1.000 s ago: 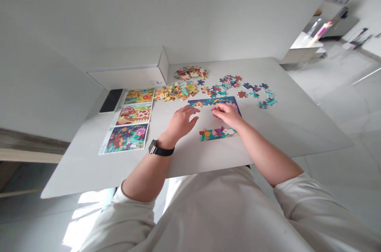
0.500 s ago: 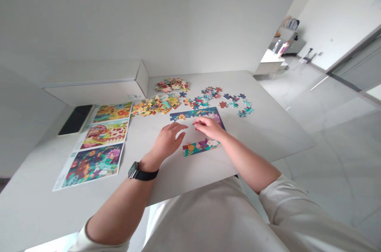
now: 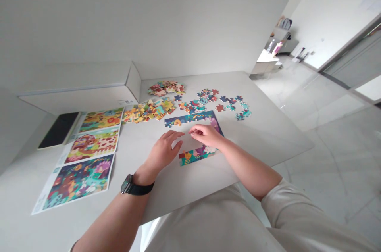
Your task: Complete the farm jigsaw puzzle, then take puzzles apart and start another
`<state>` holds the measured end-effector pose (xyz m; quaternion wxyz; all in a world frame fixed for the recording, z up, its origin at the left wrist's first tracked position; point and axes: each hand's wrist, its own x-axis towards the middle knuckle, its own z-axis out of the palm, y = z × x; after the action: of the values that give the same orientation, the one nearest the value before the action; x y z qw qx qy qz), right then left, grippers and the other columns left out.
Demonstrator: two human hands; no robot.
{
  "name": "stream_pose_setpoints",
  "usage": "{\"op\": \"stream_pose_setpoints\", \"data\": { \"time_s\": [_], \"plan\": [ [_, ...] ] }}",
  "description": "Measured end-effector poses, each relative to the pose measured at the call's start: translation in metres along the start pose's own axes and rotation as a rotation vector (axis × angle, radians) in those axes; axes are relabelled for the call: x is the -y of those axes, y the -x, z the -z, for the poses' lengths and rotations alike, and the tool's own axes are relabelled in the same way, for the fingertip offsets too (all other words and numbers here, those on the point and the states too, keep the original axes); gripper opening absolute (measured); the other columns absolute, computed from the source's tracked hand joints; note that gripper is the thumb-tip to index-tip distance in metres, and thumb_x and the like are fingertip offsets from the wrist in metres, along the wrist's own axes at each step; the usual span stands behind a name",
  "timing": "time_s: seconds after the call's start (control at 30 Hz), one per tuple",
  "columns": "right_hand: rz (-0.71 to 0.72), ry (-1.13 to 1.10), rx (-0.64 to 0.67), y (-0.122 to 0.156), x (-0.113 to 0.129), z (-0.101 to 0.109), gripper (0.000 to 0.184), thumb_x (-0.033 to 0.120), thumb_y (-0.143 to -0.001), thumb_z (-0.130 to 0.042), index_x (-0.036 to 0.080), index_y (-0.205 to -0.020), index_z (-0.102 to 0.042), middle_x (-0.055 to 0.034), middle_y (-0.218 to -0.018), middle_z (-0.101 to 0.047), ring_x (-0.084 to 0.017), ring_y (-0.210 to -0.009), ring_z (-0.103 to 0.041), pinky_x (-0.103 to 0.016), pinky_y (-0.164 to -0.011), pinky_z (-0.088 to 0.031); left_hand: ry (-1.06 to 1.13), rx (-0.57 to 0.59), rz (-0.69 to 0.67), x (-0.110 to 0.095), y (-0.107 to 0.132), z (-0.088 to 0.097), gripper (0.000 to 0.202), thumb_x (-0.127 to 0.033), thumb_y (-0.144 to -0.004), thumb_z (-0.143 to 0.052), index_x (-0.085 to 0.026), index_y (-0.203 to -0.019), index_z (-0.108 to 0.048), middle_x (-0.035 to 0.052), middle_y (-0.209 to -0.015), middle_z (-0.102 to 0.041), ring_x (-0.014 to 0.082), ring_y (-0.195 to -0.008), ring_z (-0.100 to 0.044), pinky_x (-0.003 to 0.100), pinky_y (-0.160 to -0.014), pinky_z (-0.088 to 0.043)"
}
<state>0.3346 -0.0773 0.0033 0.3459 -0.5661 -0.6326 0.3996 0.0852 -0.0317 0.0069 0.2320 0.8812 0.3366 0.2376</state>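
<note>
A big, smooth, pale table holds bumpy piles of bright cardboard puzzle pieces and flat, shiny picture sheets. A dark blue puzzle strip and a flowery puzzle strip lie apart between the hands. The left hand is open wide. The right hand pinches narrow, and its fingers hide whether it holds a piece, so I cannot tell.

the jigsaw pieces show teal, purple and orange flowers.

No legible text; small printed label on white cardboard box too blurred to read, fine print on puzzle picture sheets likewise.
</note>
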Motion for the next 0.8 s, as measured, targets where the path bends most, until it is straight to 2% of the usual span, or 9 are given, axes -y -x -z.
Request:
{"op": "stream_pose_setpoints", "data": {
  "time_s": [0.17, 0.27, 0.5, 0.67, 0.8],
  "plan": [
    [0.007, 0.001, 0.041, 0.001, 0.000, -0.004, 0.017, 0.036, -0.098, -0.070, 0.026, -0.109, -0.078, -0.0017, -0.093, -0.079, -0.019, -0.084, -0.073, -0.031, -0.078, -0.052, 0.014, -0.002, 0.070, -0.001, 0.002, 0.001, 0.034, -0.033, -0.103, -0.055, -0.027, -0.132, -0.071, 0.0064, -0.118, -0.074, 0.0167, -0.077, -0.068, 0.033, -0.080, -0.059],
    [0.003, -0.026, 0.042, 0.001, -0.002, -0.003, 0.017, 0.037, -0.098, -0.069, 0.026, -0.109, -0.078, -0.0018, -0.094, -0.079, -0.019, -0.084, -0.072, -0.031, -0.078, -0.052, 0.028, -0.021, 0.100, -0.003, 0.002, 0.003, 0.034, -0.034, -0.103, -0.055, -0.027, -0.133, -0.070, 0.0055, -0.118, -0.074, 0.0128, -0.066, -0.061, 0.030, -0.073, -0.056],
    [-0.003, -0.120, -0.040, 0.000, 0.000, 0.008, 0.017, 0.035, -0.097, -0.068, 0.025, -0.108, -0.077, -0.0036, -0.096, -0.079, -0.020, -0.088, -0.074, -0.032, -0.082, -0.055, 0.094, -0.062, 0.114, -0.006, 0.002, 0.004, 0.033, -0.037, -0.107, -0.051, -0.026, -0.129, -0.073, 0.0051, -0.114, -0.074, 0.0114, -0.061, -0.058, 0.028, -0.067, -0.053],
    [-0.005, -0.283, -0.041, -0.003, 0.004, 0.016, 0.024, 0.044, -0.096, -0.067, 0.024, -0.107, -0.074, -0.0048, -0.095, -0.078, -0.020, -0.085, -0.072, -0.033, -0.078, -0.056, 0.084, -0.051, 0.098, -0.005, 0.002, 0.004, 0.031, -0.035, -0.104, -0.055, -0.026, -0.129, -0.072, 0.0042, -0.111, -0.074, 0.0125, -0.064, -0.060, 0.029, -0.068, -0.054],
    [0.034, -0.270, -0.227, -0.008, 0.008, 0.039, 0.029, 0.047, -0.093, -0.068, 0.026, -0.113, -0.072, -0.0052, -0.098, -0.077, -0.021, -0.091, -0.073, -0.034, -0.083, -0.057, 0.059, -0.095, 0.107, -0.001, 0.002, 0.008, 0.031, -0.035, -0.104, -0.055, -0.026, -0.129, -0.071, 0.0047, -0.113, -0.074, 0.0129, -0.066, -0.061, 0.029, -0.070, -0.055]
  ]
}}
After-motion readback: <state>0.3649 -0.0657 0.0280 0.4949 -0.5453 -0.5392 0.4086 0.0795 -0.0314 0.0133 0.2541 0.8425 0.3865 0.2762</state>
